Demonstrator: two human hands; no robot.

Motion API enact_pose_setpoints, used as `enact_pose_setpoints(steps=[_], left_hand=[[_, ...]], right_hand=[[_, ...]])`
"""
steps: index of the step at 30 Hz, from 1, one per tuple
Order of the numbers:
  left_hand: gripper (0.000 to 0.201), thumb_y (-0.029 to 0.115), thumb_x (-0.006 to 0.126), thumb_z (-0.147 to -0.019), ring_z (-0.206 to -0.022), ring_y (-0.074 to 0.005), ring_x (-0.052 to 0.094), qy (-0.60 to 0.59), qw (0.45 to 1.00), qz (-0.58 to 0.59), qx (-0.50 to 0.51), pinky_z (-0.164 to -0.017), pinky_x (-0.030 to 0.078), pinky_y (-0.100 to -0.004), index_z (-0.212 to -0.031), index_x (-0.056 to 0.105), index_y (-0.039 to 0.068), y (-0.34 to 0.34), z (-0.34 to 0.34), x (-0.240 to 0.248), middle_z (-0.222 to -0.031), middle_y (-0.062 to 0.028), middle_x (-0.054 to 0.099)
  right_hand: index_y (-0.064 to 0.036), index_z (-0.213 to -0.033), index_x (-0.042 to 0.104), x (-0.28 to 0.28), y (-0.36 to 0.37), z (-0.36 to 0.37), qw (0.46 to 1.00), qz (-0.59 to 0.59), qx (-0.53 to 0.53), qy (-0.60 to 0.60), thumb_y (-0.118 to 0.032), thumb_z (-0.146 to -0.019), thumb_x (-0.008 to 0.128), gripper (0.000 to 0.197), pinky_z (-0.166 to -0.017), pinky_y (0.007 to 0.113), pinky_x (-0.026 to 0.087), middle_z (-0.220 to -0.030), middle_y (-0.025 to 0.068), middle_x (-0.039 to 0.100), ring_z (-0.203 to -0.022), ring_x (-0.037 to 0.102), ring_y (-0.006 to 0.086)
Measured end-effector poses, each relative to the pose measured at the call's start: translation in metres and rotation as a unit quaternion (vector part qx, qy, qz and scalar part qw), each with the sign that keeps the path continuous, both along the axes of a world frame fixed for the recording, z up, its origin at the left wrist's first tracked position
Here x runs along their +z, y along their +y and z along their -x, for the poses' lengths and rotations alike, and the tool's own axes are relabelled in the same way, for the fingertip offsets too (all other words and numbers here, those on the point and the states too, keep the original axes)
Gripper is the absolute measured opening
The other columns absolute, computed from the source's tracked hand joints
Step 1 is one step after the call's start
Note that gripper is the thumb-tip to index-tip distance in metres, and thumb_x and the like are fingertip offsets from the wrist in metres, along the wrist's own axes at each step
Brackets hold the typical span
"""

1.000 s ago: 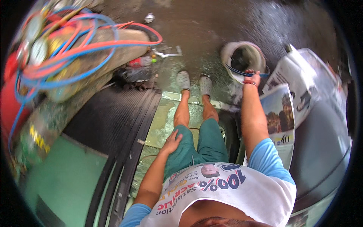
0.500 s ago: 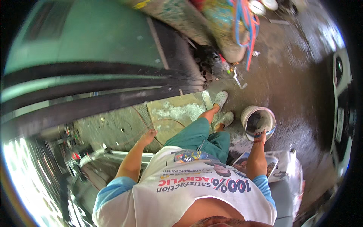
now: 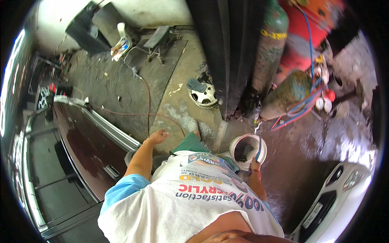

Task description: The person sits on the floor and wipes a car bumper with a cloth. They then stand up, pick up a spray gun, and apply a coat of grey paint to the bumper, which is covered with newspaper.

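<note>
Grip, left hand [image 3: 157,137]: fingers loosely apart, palm hidden from view, held out beside the maroon car [image 3: 91,137]. Grip, right hand [image 3: 255,166]: clamped on the blue-and-dark handle [image 3: 259,148] of the bucket.

Surroundings, left to right. Maroon car at far left, its side next to the left forearm. Red hose [image 3: 148,101] runs over the floor ahead of the left hand. Spoked wheel [image 3: 208,96] lies on the floor, blue-grey cloth [image 3: 196,85] on its upper left. Pale bucket [image 3: 233,150] at the person's right, mouth facing the camera, dark contents inside, unidentified; contact with floor cannot be told. Beyond it, worn gas cylinder [image 3: 285,95] with red and blue hoses [image 3: 304,106]. White car [image 3: 330,198] at lower right, well apart from the bucket.
</note>
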State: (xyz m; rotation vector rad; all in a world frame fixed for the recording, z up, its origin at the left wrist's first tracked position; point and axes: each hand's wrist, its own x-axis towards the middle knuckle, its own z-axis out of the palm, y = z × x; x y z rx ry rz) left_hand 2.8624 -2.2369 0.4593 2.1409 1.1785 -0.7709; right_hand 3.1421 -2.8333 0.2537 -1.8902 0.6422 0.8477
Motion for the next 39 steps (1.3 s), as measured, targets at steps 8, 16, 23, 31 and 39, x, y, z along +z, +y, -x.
enact_pose_setpoints(steps=[8, 16, 23, 31, 39], left_hand=[[0.079, 0.059, 0.06, -0.098, -0.134, -0.038, 0.057, -0.04, 0.953, 0.034, 0.298, -0.114, 0.043, -0.0445, -0.152, 0.049, 0.003, 0.126, 0.161, -0.072, -0.143, -0.0221, 0.062], [0.072, 0.051, 0.06, -0.101, -0.132, -0.0364, 0.059, -0.123, 0.832, -0.018, 0.54, -0.111, 0.045, -0.0417, -0.145, 0.052, -0.006, 0.269, 0.292, -0.095, -0.142, -0.0229, 0.062], [0.068, 0.052, 0.061, -0.099, -0.135, -0.0364, 0.057, -0.167, 0.725, 0.055, 0.666, -0.111, 0.044, -0.0442, -0.141, 0.06, -0.002, 0.358, 0.296, -0.143, -0.144, -0.0243, 0.06], [0.069, 0.05, 0.058, -0.102, -0.14, -0.0351, 0.052, -0.226, 0.744, 0.083, 0.624, -0.115, 0.041, -0.0445, -0.149, 0.052, 0.0, 0.536, 0.284, -0.126, -0.15, -0.0223, 0.056], [0.064, 0.046, 0.055, -0.104, -0.136, -0.0357, 0.056, -0.237, 0.713, -0.014, 0.66, -0.114, 0.042, -0.0426, -0.148, 0.051, 0.0, 0.652, 0.383, -0.069, -0.145, -0.0224, 0.059]], right_hand=[[-0.0045, -0.082, 0.064, 0.097, 0.105, -0.015, 0.974, 0.209, 0.071, 0.05, -0.055, -0.094, 0.071, 0.053, -0.043, 0.041, 0.04, -0.057, 0.0058, 0.054, -0.044, 0.051, 0.0216], [-0.004, -0.087, 0.068, 0.133, 0.365, 0.009, 0.955, 0.186, 0.232, 0.011, -0.061, -0.094, 0.067, 0.057, -0.049, 0.042, 0.043, -0.063, 0.0079, 0.059, -0.052, 0.056, 0.0235], [-0.0036, -0.092, 0.071, 0.145, 0.606, 0.026, 0.915, 0.129, 0.381, -0.044, -0.066, -0.093, 0.064, 0.062, -0.056, 0.042, 0.046, -0.068, 0.0096, 0.063, -0.058, 0.059, 0.0252], [-0.0031, -0.098, 0.074, 0.13, 0.756, 0.049, 0.855, 0.199, 0.478, -0.022, -0.071, -0.093, 0.06, 0.069, -0.062, 0.043, 0.049, -0.074, 0.0116, 0.068, -0.065, 0.063, 0.0271], [-0.0026, -0.103, 0.077, 0.096, 0.939, 0.084, 0.787, 0.279, 0.55, 0.021, -0.077, -0.092, 0.057, 0.077, -0.069, 0.044, 0.052, -0.081, 0.0137, 0.073, -0.072, 0.067, 0.029]])
